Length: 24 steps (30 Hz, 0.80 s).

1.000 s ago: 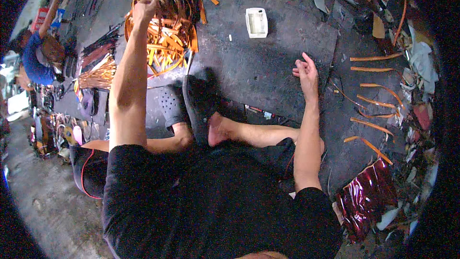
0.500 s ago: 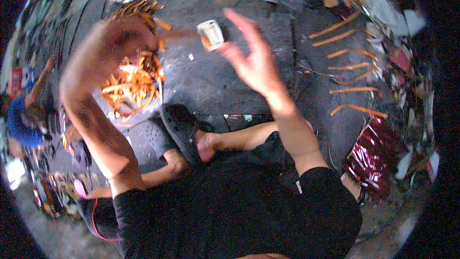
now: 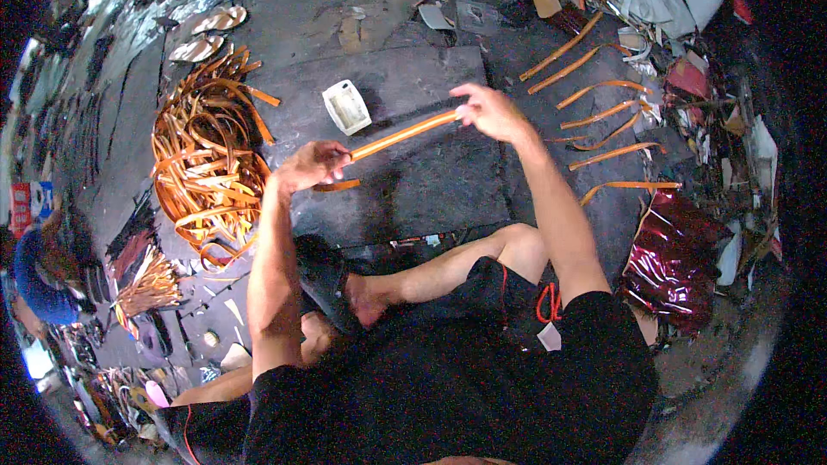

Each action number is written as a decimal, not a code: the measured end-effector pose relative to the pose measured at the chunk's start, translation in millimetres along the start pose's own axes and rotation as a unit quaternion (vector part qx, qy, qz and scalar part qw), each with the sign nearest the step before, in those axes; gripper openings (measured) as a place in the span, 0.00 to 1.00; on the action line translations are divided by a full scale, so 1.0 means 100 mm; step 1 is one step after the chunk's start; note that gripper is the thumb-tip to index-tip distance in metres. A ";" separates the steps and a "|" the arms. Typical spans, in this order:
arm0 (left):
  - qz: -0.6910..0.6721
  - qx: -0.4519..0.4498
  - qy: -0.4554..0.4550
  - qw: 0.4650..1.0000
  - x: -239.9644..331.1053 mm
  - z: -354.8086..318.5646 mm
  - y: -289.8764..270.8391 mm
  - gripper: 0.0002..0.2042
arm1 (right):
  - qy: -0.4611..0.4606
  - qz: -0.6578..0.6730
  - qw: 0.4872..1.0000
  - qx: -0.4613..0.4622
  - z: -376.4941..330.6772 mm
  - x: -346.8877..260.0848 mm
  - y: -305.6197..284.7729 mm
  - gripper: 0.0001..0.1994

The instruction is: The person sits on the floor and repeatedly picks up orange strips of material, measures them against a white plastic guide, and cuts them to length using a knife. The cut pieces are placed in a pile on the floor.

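A thin orange-brown strip (image 3: 405, 135), which looks like leather or a similar material, is stretched straight between my two hands above the dark work surface. My left hand (image 3: 314, 165) grips its near left end, and a short piece of strip sticks out below the fingers. The far right end is pinched by the thumb and fingertips of my right hand (image 3: 494, 114). Just beyond the strip lies a small white rectangular dish (image 3: 347, 108) with a pale inside. Left of my left hand is a large tangled pile of the same strips (image 3: 202, 176).
Several single strips (image 3: 607, 112) lie spaced out in a row on the right. Near them is a shiny dark red sheet (image 3: 672, 263). Two shiny oval pieces (image 3: 220, 21) lie beyond the pile. Scraps line the right side. Another person in blue (image 3: 43, 284) sits far left.
My left hand, blurred over the pile before, has moved right and now holds a strip. My right hand, formerly open beside the white dish, now pinches the strip's other end. The view has shifted.
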<state>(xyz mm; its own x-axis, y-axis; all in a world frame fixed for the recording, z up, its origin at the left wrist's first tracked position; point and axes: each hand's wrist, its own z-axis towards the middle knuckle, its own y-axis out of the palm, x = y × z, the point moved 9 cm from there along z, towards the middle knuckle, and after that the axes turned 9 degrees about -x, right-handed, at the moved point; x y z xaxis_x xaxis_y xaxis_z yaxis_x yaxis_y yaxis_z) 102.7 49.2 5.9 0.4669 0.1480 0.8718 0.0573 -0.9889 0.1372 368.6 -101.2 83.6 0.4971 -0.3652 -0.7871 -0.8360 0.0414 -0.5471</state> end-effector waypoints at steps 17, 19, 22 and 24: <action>0.291 0.193 0.012 0.937 0.10 0.18 0.12 0.13 | -0.114 -0.347 0.928 0.073 0.89 -0.99 1.26 0.34; 0.271 0.182 -0.011 0.945 0.10 0.17 0.14 0.12 | -0.094 -0.366 0.925 0.045 0.90 -1.02 1.27 0.33; 0.298 0.190 0.007 0.936 0.16 0.09 0.14 0.11 | -0.175 -0.287 0.933 0.125 0.82 -1.09 1.19 0.27; 0.347 0.209 0.043 0.913 0.32 0.08 0.21 0.11 | -0.199 -0.280 0.931 0.123 0.77 -1.03 1.22 0.22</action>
<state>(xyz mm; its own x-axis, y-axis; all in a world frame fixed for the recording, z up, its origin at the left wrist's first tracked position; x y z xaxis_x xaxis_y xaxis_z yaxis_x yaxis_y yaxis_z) 125.4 33.3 33.1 0.4490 -0.5332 0.7170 0.1142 -0.7617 -0.6378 233.5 13.3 76.0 0.9265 -0.0219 -0.3757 -0.3663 0.1769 -0.9135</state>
